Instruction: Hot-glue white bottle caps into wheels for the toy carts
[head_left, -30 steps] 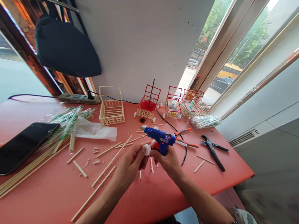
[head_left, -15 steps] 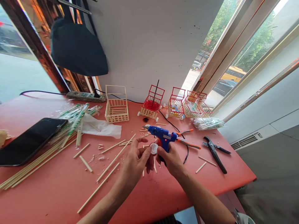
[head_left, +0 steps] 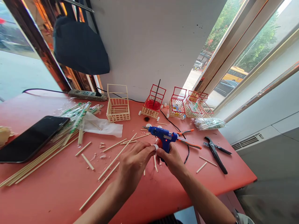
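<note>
My right hand [head_left: 173,158] is wrapped round the handle of a blue hot glue gun [head_left: 160,133], its nozzle pointing left and a small red light lit on its side. My left hand [head_left: 136,158] pinches a small white round cap [head_left: 156,147] against the fingers of the right hand, just below the gun's body. The cap is seen nearly edge-on, and the left fingers hide part of it. Beneath both hands lie thin wooden sticks [head_left: 116,157] and short offcuts.
At the back stand a plain stick cart [head_left: 118,109] and several red-trimmed carts [head_left: 154,102] with white wheels. Pliers [head_left: 216,155] and orange-handled cutters [head_left: 192,144] lie to the right. A phone [head_left: 35,137], stick bundles [head_left: 44,158] and a power strip [head_left: 87,95] are at left.
My left hand has turned over, so its back now faces up and the cap has gone from face-on to edge-on. The glue gun stays almost where it was.
</note>
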The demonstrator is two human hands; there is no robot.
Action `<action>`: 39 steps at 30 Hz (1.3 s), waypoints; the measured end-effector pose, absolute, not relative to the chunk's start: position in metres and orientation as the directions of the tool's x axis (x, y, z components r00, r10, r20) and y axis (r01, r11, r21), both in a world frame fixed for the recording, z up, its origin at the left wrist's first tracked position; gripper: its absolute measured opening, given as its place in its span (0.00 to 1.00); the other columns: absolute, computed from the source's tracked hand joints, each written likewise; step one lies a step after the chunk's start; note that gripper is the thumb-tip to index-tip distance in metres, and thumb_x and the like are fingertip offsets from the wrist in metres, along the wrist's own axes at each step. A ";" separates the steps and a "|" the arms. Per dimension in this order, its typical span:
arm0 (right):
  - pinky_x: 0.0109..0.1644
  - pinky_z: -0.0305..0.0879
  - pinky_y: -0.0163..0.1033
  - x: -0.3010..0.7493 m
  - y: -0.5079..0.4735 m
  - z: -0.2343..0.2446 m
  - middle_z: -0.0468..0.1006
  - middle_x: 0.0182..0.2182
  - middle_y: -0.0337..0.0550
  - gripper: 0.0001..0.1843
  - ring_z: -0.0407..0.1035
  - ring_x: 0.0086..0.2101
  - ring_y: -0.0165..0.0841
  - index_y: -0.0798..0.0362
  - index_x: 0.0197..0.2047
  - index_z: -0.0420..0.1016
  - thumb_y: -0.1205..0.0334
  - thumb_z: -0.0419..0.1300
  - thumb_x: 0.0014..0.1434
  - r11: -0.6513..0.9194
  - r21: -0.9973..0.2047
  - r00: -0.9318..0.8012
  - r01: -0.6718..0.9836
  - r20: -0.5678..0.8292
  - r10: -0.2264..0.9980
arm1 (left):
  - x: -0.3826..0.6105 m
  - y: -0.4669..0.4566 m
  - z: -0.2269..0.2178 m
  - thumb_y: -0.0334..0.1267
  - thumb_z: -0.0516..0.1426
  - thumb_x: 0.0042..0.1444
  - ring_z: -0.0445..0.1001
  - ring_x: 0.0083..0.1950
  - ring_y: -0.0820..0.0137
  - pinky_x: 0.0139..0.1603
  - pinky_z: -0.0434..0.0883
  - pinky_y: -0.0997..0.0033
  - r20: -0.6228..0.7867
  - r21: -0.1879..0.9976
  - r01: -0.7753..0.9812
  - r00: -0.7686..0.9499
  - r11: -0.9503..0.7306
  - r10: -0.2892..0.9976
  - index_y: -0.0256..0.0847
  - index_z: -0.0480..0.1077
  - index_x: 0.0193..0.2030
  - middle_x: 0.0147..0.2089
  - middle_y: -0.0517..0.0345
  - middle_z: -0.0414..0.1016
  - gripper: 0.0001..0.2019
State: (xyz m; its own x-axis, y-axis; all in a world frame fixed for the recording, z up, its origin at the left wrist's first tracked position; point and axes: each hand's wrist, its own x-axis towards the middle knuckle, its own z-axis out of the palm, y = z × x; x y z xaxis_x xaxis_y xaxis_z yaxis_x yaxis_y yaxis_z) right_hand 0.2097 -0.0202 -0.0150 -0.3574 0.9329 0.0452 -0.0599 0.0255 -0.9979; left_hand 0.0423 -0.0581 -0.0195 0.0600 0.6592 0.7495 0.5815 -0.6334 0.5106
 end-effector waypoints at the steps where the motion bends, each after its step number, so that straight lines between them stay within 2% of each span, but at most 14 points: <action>1: 0.23 0.58 0.33 0.210 -0.020 -0.015 0.70 0.24 0.34 0.29 0.67 0.19 0.27 0.53 0.34 0.72 0.34 0.72 0.54 0.026 -0.998 -0.363 -0.058 0.046 0.931 | 0.042 -0.059 -0.019 0.30 0.59 0.70 0.81 0.41 0.67 0.43 0.75 0.71 0.754 0.491 0.593 0.078 -0.638 0.653 0.41 0.77 0.45 0.40 0.56 0.81 0.06; 6: 0.24 0.56 0.33 0.212 -0.023 -0.016 0.74 0.24 0.35 0.29 0.70 0.21 0.28 0.54 0.35 0.72 0.34 0.72 0.55 -0.006 -0.998 -0.369 -0.063 0.018 0.929 | 0.038 -0.060 -0.018 0.25 0.59 0.68 0.80 0.44 0.65 0.47 0.75 0.67 0.821 0.350 0.601 0.173 -0.718 0.545 0.38 0.74 0.50 0.42 0.52 0.82 0.08; 9: 0.24 0.58 0.34 0.213 -0.025 -0.018 0.75 0.24 0.36 0.29 0.70 0.21 0.29 0.54 0.36 0.73 0.34 0.72 0.55 -0.027 -0.996 -0.367 -0.080 0.004 0.930 | 0.036 -0.059 -0.018 0.25 0.59 0.68 0.79 0.44 0.64 0.48 0.75 0.65 0.831 0.296 0.578 0.236 -0.760 0.503 0.37 0.72 0.52 0.44 0.50 0.82 0.09; 12: 0.26 0.61 0.34 0.213 -0.027 -0.020 0.76 0.24 0.37 0.29 0.71 0.22 0.30 0.54 0.37 0.73 0.35 0.72 0.56 -0.037 -0.996 -0.332 -0.078 -0.009 0.943 | 0.036 -0.057 -0.017 0.25 0.58 0.69 0.79 0.43 0.65 0.46 0.74 0.63 0.820 0.294 0.585 0.253 -0.756 0.514 0.39 0.72 0.52 0.43 0.51 0.82 0.08; 16: 0.26 0.60 0.35 0.214 -0.031 -0.017 0.76 0.22 0.37 0.28 0.70 0.22 0.30 0.53 0.36 0.73 0.35 0.72 0.56 -0.029 -0.997 -0.307 -0.065 -0.008 0.952 | 0.038 -0.057 -0.008 0.27 0.58 0.69 0.77 0.37 0.67 0.41 0.74 0.65 0.830 0.302 0.564 0.242 -0.769 0.503 0.40 0.72 0.50 0.39 0.54 0.81 0.06; 21: 0.26 0.59 0.34 0.214 -0.033 -0.015 0.75 0.21 0.35 0.28 0.70 0.21 0.30 0.52 0.35 0.72 0.35 0.72 0.55 -0.029 -0.995 -0.310 -0.098 0.003 0.951 | 0.044 -0.057 -0.003 0.27 0.58 0.68 0.77 0.36 0.68 0.40 0.74 0.66 0.841 0.314 0.569 0.204 -0.760 0.501 0.41 0.72 0.48 0.38 0.55 0.81 0.06; 27: 0.24 0.60 0.34 0.213 -0.033 -0.020 0.74 0.20 0.36 0.29 0.66 0.20 0.29 0.52 0.35 0.71 0.33 0.71 0.56 -0.042 -0.989 -0.338 -0.141 0.008 0.941 | 0.049 -0.057 -0.010 0.25 0.58 0.67 0.78 0.40 0.68 0.44 0.74 0.68 0.801 0.437 0.523 0.142 -0.731 0.581 0.42 0.72 0.44 0.39 0.56 0.79 0.07; 32: 0.24 0.60 0.35 0.210 -0.032 -0.015 0.73 0.22 0.35 0.28 0.65 0.19 0.28 0.51 0.35 0.70 0.33 0.70 0.56 -0.046 -0.986 -0.366 -0.161 0.016 0.931 | 0.049 -0.061 -0.010 0.28 0.57 0.70 0.79 0.40 0.69 0.43 0.75 0.71 0.764 0.510 0.503 0.108 -0.698 0.636 0.43 0.72 0.43 0.39 0.57 0.79 0.06; 36: 0.23 0.58 0.34 0.208 -0.030 -0.010 0.71 0.22 0.33 0.32 0.66 0.19 0.28 0.51 0.33 0.70 0.31 0.73 0.51 -0.018 -0.985 -0.329 -0.174 0.041 0.943 | 0.050 -0.064 -0.009 0.30 0.58 0.70 0.81 0.41 0.69 0.42 0.76 0.74 0.711 0.614 0.457 0.034 -0.643 0.703 0.44 0.75 0.44 0.40 0.57 0.80 0.06; 39: 0.24 0.57 0.34 0.207 -0.030 -0.010 0.72 0.22 0.34 0.32 0.68 0.20 0.29 0.52 0.34 0.71 0.31 0.73 0.49 -0.021 -0.989 -0.313 -0.148 0.026 0.949 | 0.051 -0.065 -0.008 0.30 0.60 0.67 0.80 0.37 0.71 0.39 0.75 0.77 0.629 0.712 0.415 -0.018 -0.566 0.777 0.44 0.76 0.38 0.37 0.60 0.80 0.07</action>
